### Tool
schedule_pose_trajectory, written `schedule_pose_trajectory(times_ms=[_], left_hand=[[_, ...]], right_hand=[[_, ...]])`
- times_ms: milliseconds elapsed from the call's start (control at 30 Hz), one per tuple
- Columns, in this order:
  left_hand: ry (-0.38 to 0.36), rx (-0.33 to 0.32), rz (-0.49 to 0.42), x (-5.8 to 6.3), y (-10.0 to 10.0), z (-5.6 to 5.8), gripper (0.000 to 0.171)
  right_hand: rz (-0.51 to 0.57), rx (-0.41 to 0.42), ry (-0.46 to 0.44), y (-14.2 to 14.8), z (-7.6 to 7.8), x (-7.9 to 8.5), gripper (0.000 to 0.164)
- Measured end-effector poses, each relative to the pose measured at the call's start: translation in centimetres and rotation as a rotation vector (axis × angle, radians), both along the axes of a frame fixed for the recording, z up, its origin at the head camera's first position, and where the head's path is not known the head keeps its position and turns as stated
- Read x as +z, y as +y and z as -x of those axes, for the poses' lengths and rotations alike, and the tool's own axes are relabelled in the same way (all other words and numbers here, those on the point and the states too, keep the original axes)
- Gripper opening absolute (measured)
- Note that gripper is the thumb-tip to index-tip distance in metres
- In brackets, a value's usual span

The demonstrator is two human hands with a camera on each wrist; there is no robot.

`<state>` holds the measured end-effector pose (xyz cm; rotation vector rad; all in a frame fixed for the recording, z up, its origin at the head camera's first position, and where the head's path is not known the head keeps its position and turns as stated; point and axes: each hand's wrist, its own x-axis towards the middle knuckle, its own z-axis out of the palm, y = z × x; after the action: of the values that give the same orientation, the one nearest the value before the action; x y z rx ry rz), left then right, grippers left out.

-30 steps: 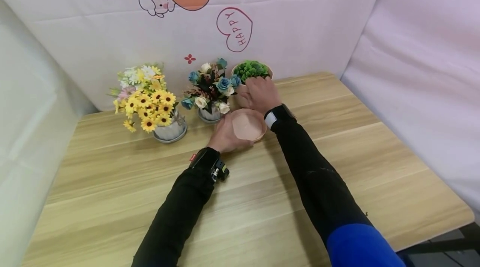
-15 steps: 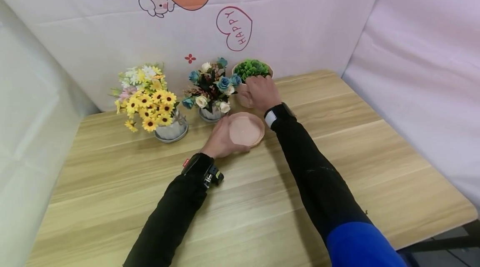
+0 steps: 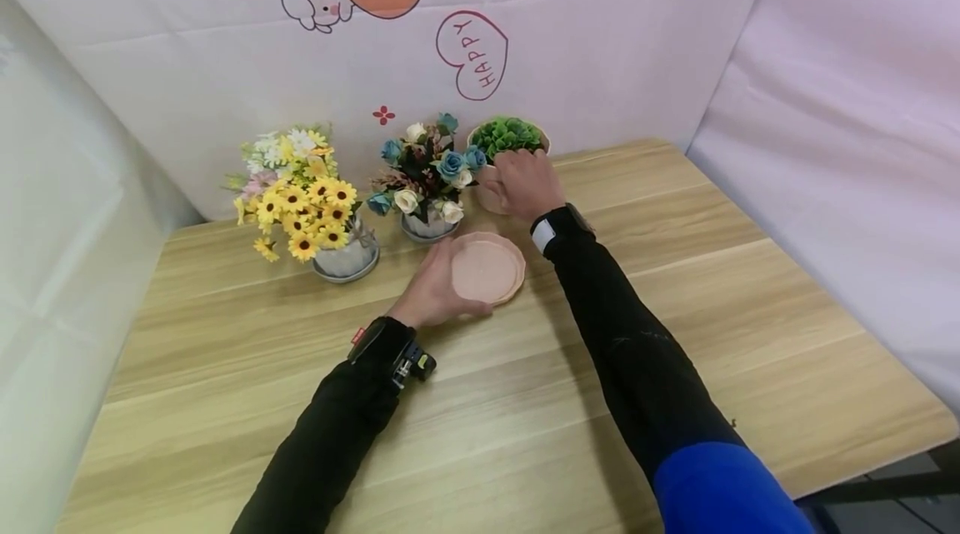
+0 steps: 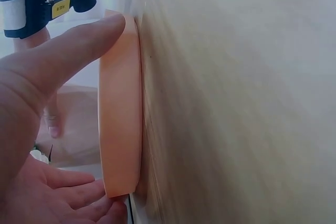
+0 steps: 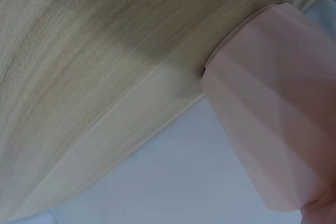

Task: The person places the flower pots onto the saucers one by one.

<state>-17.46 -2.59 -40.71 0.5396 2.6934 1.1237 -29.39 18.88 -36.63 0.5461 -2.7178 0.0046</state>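
My left hand (image 3: 432, 288) holds a shallow pink plant saucer (image 3: 487, 269) by its near-left rim, thumb on one side and fingers on the other. In the left wrist view the saucer (image 4: 121, 108) stands edge-on between thumb and fingers, close against the wooden surface; whether it touches is hard to tell. Farther back, my right hand (image 3: 527, 184) grips the rim of a pink flowerpot (image 3: 491, 191) with a leafy green plant (image 3: 507, 137) in it. The right wrist view shows the faceted pot (image 5: 268, 103) with its base on the table; most fingers are hidden there.
Left of the pot stands a grey pot of blue and white roses (image 3: 429, 223), close to the saucer. A grey pot of yellow flowers (image 3: 347, 257) is farther left. A white printed cloth (image 3: 600, 59) hangs behind the wooden table (image 3: 480, 401).
My left hand has drawn the saucer toward me and slightly left, away from the pink flowerpot, and it now looks flatter. The right hand has stayed on the pot rim.
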Motion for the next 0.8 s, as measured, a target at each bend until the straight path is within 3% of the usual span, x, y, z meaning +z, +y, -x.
schedule_pose_trajectory(times_ms=[233, 467, 800], left_hand=[[0.015, -0.026, 0.016, 0.0, -1.1, -0.7, 0.120], [0.017, -0.027, 0.034, 0.0, -2.3, -1.8, 0.132], [0.037, -0.062, 0.021, 0.0, -4.1, -3.5, 0.133]], right_hand=[[0.009, 0.000, -0.013, 0.0, 0.0, 0.2, 0.038], [0.017, 0.003, -0.019, 0.0, 0.1, 0.0, 0.037], [0.019, -0.009, -0.016, -0.1, 0.1, 0.0, 0.038]])
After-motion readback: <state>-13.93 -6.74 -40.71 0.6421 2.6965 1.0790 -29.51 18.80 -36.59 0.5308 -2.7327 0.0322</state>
